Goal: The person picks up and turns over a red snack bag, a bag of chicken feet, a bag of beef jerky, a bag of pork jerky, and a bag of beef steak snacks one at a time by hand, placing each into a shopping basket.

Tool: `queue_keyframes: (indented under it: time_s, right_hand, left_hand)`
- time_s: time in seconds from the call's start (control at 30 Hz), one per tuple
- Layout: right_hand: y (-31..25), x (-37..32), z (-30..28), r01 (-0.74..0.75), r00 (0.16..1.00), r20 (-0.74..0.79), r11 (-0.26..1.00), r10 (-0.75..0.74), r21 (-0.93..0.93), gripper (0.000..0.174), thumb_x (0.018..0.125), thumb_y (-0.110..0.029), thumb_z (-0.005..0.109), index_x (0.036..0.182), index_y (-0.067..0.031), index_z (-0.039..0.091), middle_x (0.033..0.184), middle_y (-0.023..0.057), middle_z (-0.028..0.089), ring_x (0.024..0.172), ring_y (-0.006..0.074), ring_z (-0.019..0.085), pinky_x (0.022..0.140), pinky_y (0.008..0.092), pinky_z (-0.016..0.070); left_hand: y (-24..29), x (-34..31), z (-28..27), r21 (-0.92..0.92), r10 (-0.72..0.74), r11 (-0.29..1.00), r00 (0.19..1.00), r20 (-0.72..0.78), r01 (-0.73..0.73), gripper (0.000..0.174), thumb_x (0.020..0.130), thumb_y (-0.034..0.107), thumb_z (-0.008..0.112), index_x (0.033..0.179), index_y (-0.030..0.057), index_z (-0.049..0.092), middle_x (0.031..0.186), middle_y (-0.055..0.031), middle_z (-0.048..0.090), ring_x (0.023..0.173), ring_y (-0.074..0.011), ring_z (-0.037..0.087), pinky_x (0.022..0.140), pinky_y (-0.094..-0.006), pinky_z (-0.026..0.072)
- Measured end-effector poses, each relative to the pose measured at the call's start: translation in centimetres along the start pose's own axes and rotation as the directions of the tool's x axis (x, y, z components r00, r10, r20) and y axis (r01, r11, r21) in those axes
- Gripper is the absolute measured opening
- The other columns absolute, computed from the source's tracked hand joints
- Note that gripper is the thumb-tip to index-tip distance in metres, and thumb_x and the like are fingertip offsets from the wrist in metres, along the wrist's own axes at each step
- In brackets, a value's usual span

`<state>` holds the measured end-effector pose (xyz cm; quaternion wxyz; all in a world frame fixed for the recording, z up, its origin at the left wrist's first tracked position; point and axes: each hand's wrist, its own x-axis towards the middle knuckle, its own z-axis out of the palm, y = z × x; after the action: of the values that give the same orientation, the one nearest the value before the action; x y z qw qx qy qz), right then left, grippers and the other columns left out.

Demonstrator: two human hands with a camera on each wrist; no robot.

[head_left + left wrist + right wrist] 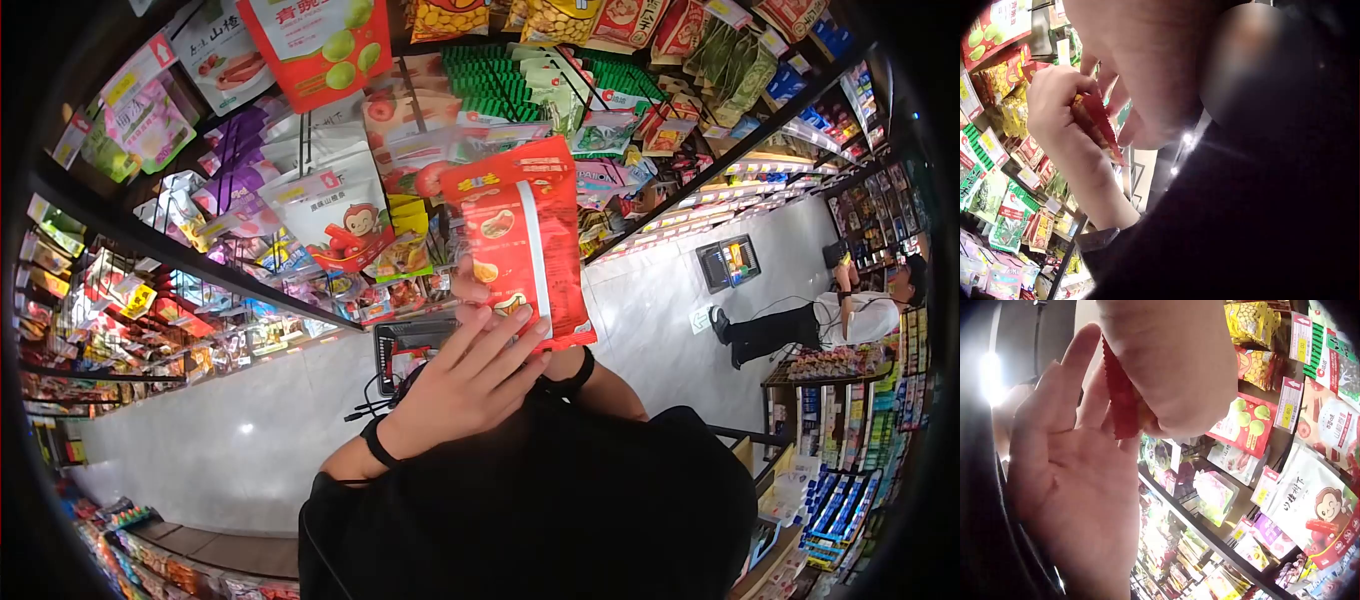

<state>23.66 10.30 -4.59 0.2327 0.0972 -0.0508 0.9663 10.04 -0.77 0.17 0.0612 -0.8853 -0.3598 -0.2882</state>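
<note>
A red snack bag (525,240) with yellow lettering, nut pictures and a pale strip down its face stands tilted before my chest. My left hand (470,385) lies against its lower left part, fingers nearly straight across the front. In the right wrist view the left hand's palm (1079,494) faces the bag, fingers extended. My right hand (1054,106) grips the bag from the other side in the left wrist view; in the head view the bag hides most of that hand, leaving its banded wrist below. Only the bag's crimped red edge (1124,406) shows in the right wrist view.
Hooks of hanging snack packets (330,215) fill the shelf just beyond the bag. A black basket (385,350) stands on the floor below my left hand. Farther right are another basket (728,262) and a person (840,320) by shelves.
</note>
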Motion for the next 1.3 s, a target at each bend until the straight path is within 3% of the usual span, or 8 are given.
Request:
queue_keyframes:
  time_s: [0.2, 0.5, 0.63, 0.93, 1.03, 1.07, 1.17, 1.3]
  right_hand:
    - [-0.9, 0.3, -1.3, -0.120, 0.960, 0.256, 0.992, 0.109, 0.028, 0.064, 0.105, -0.049, 0.037, 0.146, 0.0001, 0.043, 0.105, 0.0119, 0.050, 0.090, 0.0273, 0.051, 0.082, 0.0361, 0.0447]
    - [-3.6, -1.1, -0.3, -0.156, 0.959, 0.243, 0.987, 0.145, 0.028, 0.063, 0.105, -0.051, 0.038, 0.138, 0.0016, 0.047, 0.095, 0.0095, 0.046, 0.079, 0.0228, 0.046, 0.074, 0.0340, 0.0421]
    - [-5.6, -1.2, -1.0, -0.232, 0.937, 0.278, 0.971, 0.210, 0.048, 0.051, 0.107, -0.041, 0.042, 0.134, 0.0013, 0.048, 0.106, 0.0145, 0.061, 0.098, 0.0276, 0.062, 0.086, 0.0355, 0.0525]
    - [-2.1, 1.6, 4.2, 0.164, 0.967, -0.159, 0.964, -0.199, -0.211, 0.052, 0.109, -0.039, 0.038, 0.143, -0.0002, 0.043, 0.131, 0.0174, 0.056, 0.120, 0.0308, 0.057, 0.103, 0.0371, 0.0463]
    - [0.7, 3.3, 3.2, 0.383, 0.725, -0.228, 0.656, -0.650, -0.650, 0.053, 0.110, -0.038, 0.037, 0.147, -0.0007, 0.042, 0.139, 0.0184, 0.054, 0.127, 0.0319, 0.055, 0.109, 0.0376, 0.0442]
    - [0.3, 4.3, 1.0, 0.437, 0.624, -0.072, 0.423, -0.778, -0.794, 0.052, 0.111, -0.031, 0.038, 0.154, -0.0017, 0.035, 0.163, 0.0178, 0.027, 0.150, 0.0334, 0.030, 0.123, 0.0390, 0.0244]
    - [-0.5, 7.2, 5.0, 0.259, 0.474, 0.361, -0.264, -0.803, -0.929, 0.051, 0.108, -0.024, 0.046, 0.154, -0.0033, 0.037, 0.166, 0.0193, 0.017, 0.153, 0.0336, 0.021, 0.123, 0.0418, 0.0212]
    - [-3.8, 7.1, 7.5, -0.151, 0.649, 0.485, -0.725, -0.586, -0.672, 0.063, 0.100, -0.024, 0.062, 0.155, -0.0072, 0.037, 0.164, 0.0243, 0.019, 0.152, 0.0415, 0.020, 0.122, 0.0502, 0.0215]
  left_hand:
    - [0.4, 0.7, 0.8, 0.078, 0.033, 0.996, 0.999, -0.026, -0.031, 0.045, 0.079, 0.025, 0.072, 0.123, 0.0173, 0.071, 0.144, -0.0091, 0.058, 0.135, -0.0275, 0.053, 0.118, -0.0490, 0.0340]
    - [1.0, 3.6, 2.5, 0.115, 0.047, 0.992, 0.999, -0.023, -0.044, 0.047, 0.078, 0.027, 0.073, 0.123, 0.0174, 0.071, 0.144, -0.0082, 0.058, 0.135, -0.0262, 0.053, 0.113, -0.0471, 0.0370]
    - [0.9, 4.9, 3.7, 0.041, 0.033, 0.999, 0.999, -0.011, -0.033, 0.049, 0.077, 0.027, 0.075, 0.124, 0.0157, 0.072, 0.143, -0.0086, 0.057, 0.134, -0.0290, 0.052, 0.110, -0.0509, 0.0386]
    - [-1.4, 2.2, 0.9, -0.075, -0.133, 0.989, 0.986, -0.099, 0.126, 0.080, 0.078, 0.033, 0.083, 0.147, 0.0113, 0.049, 0.154, -0.0137, 0.045, 0.146, -0.0359, 0.038, 0.116, -0.0644, 0.0278]
    - [-2.7, 2.4, 1.2, -0.444, -0.325, 0.884, 0.874, -0.360, 0.145, 0.099, 0.079, 0.028, 0.085, 0.156, 0.0031, 0.029, 0.153, -0.0237, 0.042, 0.147, -0.0427, 0.034, 0.118, -0.0607, 0.0277]
    - [-3.4, 2.3, 0.4, -0.564, -0.425, 0.790, 0.877, -0.223, 0.240, 0.104, 0.081, 0.019, 0.085, 0.157, -0.0043, 0.018, 0.150, -0.0272, 0.042, 0.147, -0.0391, 0.036, 0.119, -0.0526, 0.0312]
    - [-5.1, 1.6, 2.0, -0.869, -0.595, 0.452, 0.794, -0.125, 0.202, 0.096, 0.085, 0.012, 0.080, 0.157, -0.0057, 0.019, 0.152, -0.0222, 0.042, 0.144, -0.0306, 0.041, 0.117, -0.0423, 0.0356]
    - [-9.0, 3.8, 4.7, -0.992, -0.654, 0.128, 0.751, -0.090, -0.007, 0.070, 0.098, -0.001, 0.059, 0.158, -0.0034, 0.023, 0.152, -0.0168, 0.043, 0.140, -0.0224, 0.045, 0.115, -0.0355, 0.0380]
